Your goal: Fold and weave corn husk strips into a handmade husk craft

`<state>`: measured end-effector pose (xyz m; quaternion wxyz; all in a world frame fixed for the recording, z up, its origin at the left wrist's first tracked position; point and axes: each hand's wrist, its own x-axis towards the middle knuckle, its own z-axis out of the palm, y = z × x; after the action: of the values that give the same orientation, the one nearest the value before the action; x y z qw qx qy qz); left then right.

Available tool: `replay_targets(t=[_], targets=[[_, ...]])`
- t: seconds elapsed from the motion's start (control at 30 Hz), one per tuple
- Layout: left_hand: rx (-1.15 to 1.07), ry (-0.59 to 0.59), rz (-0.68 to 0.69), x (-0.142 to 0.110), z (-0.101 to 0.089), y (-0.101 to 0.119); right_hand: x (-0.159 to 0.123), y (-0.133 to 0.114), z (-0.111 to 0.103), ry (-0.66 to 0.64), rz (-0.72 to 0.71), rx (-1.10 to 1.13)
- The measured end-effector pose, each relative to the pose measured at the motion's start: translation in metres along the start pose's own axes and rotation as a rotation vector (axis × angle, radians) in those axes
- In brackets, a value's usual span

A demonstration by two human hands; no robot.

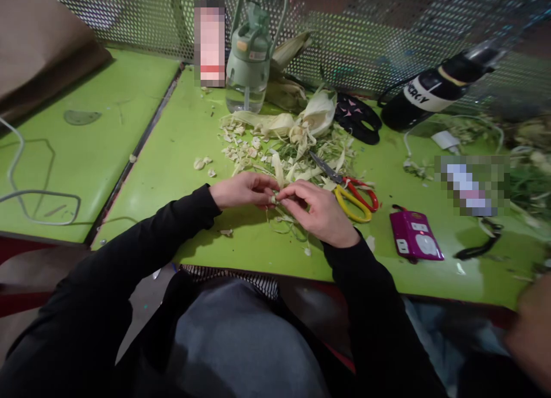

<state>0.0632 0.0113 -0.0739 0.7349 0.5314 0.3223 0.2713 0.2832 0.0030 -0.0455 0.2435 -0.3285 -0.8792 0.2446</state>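
My left hand [245,190] and my right hand [317,209] meet low over the green table. Between their fingertips is a small pale piece of husk [274,200], pinched from both sides; the fingers partly hide it. Just beyond lies a heap of shredded husk strips [301,167], with small curled husk bits [246,147] to its left. Larger dried corn husks [317,115] lie behind the heap. Scissors [353,205] with one red and one yellow handle rest beside my right hand, their blades pointing into the strips.
A green water bottle [247,70] and a black bottle [428,93] stand toward the mesh panel [348,36]. At right are a purple power adapter [415,237] and a blurred object [469,186]. Part of another person shows at the lower right edge. A white cable [17,157] loops at left.
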Motion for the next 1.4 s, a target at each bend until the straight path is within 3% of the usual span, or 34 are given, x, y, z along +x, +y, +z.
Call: replay_targets(t=[0.2,0.33,0.43,0.5,0.57,0.67,0.8,0.97,1.23,1.4], targets=[[0.109,0.006,-0.004,0.005,-0.001,-0.003,-0.002,-0.001,0.005,0.016,-0.003,-0.077],[0.038,0.047,-0.045,0.005,0.003,-0.003,-0.001,0.000,0.010,0.015,-0.099,-0.160],[-0.130,0.135,-0.043,0.003,0.010,-0.002,-0.001,-0.001,0.012,0.182,-0.136,-0.173],[-0.290,0.259,-0.025,0.002,0.016,-0.003,-0.001,-0.004,0.014,0.343,-0.097,-0.215],[-0.425,0.376,0.003,0.003,0.022,-0.005,-0.001,-0.006,0.019,0.411,-0.020,-0.215],[-0.487,0.515,0.112,0.008,0.029,-0.012,0.003,-0.006,0.028,0.379,0.130,-0.079],[-0.377,0.643,0.295,0.015,0.034,-0.019,0.008,-0.002,0.034,0.360,0.313,0.181],[-0.240,0.560,0.306,0.016,0.038,-0.018,0.008,0.000,0.031,0.526,0.311,0.168],[-0.187,0.503,0.267,0.017,0.039,-0.026,0.008,-0.001,0.031,0.486,0.291,0.120],[-0.211,0.447,0.314,0.015,0.039,-0.023,0.008,0.000,0.029,0.442,0.372,0.352]])
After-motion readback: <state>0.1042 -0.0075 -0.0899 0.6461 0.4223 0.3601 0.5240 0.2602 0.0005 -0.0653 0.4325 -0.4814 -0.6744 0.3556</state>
